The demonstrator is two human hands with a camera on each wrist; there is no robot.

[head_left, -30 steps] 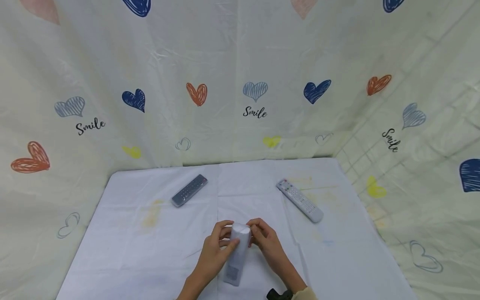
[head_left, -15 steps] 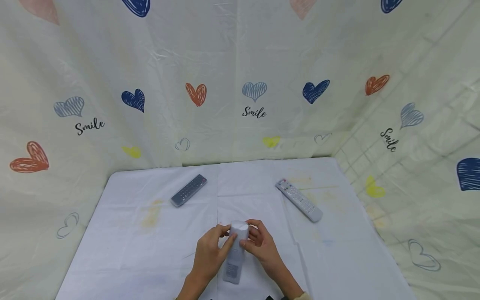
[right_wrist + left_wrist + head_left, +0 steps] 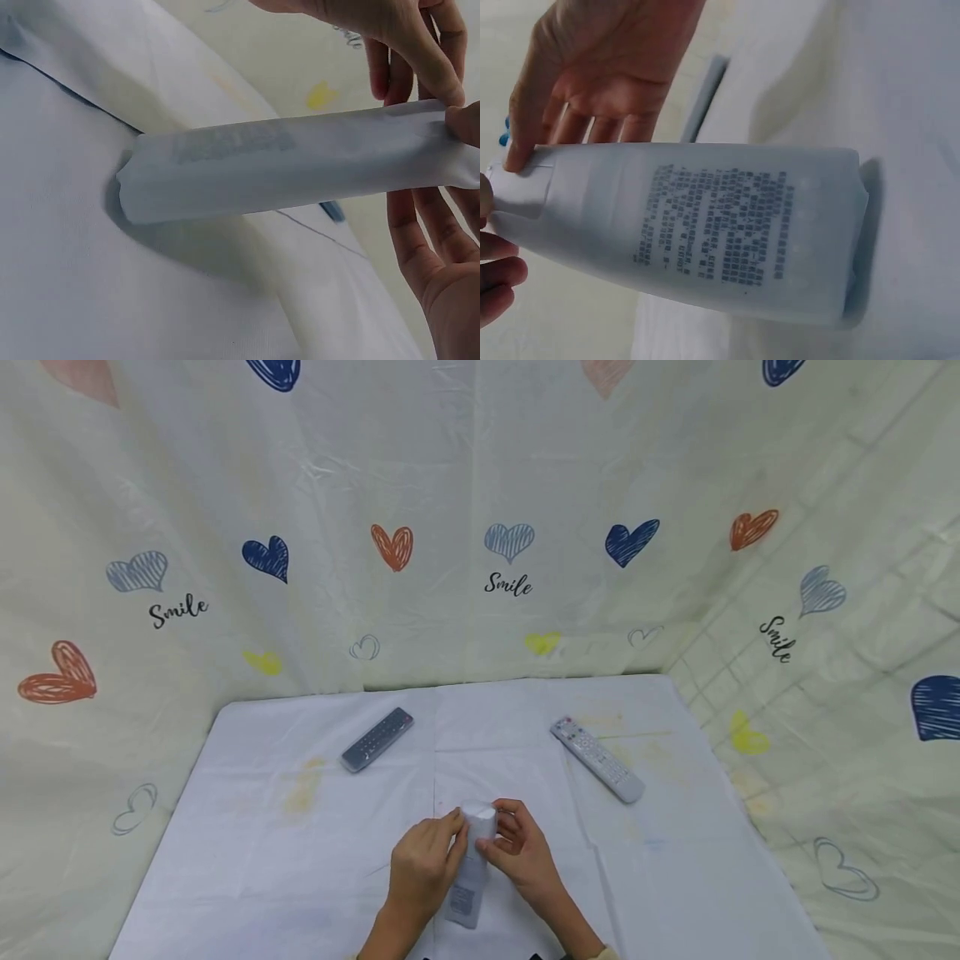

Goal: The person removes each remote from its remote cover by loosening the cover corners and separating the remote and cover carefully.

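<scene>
A pale grey remote control (image 3: 467, 878), wrapped in a thin translucent sleeve, is held in front of me with its printed back showing. In the head view my left hand (image 3: 423, 864) pinches its far end from the left, with the back of the hand facing up. On the other side my right hand (image 3: 522, 853) grips the same end, thumb across the face and fingers behind the edge. The left wrist view shows the block of print on the remote control (image 3: 720, 225) and a seam near the held end. The sleeve's loose end (image 3: 126, 180) shows in the right wrist view.
A dark grey remote control (image 3: 377, 740) lies at the table's back left. A light grey remote control (image 3: 597, 760) lies at the back right, slanted. White cloth (image 3: 285, 868) with yellowish stains covers the table, and a heart-printed curtain (image 3: 450, 468) hangs behind.
My left hand has rolled over and moved its thumb up toward the remote control's far end. My right hand has brought its thumb onto the face. The other remote controls stay put.
</scene>
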